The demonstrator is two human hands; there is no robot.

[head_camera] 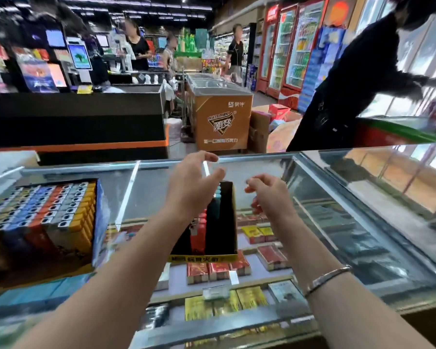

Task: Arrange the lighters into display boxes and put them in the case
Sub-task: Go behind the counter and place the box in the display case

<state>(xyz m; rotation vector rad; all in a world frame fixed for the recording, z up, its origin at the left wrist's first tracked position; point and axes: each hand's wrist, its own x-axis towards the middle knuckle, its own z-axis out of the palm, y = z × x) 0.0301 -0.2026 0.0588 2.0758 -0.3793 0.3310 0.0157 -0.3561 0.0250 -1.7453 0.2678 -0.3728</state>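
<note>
- I am holding my left hand (pixel 195 182) above the far end of the black display box (pixel 215 222), its fingers (pixel 208 157) spread apart and loosely bent, gripping nothing.
- I am holding my right hand (pixel 269 195) just right of that box, fingers (pixel 252 187) curled loosely inward; I cannot tell whether anything small is lying between them.
- The black display box is sitting on the glass desk (pixel 337 222), mostly unfilled, with a short row of red and teal lighters (pixel 203 222) standing along its left side and a yellow strip running across its near edge.
- Left of that box, a full display box (pixel 48 215) is resting on the same glass, its blue, orange, grey and yellow lighters packed in rows.
- Under the glass near the black box, red and gold cigarette packs (pixel 218 270) are lying on the shelves of the case.
- A bracelet (pixel 327 279) is circling my right wrist, nearer to me than the box.
</note>
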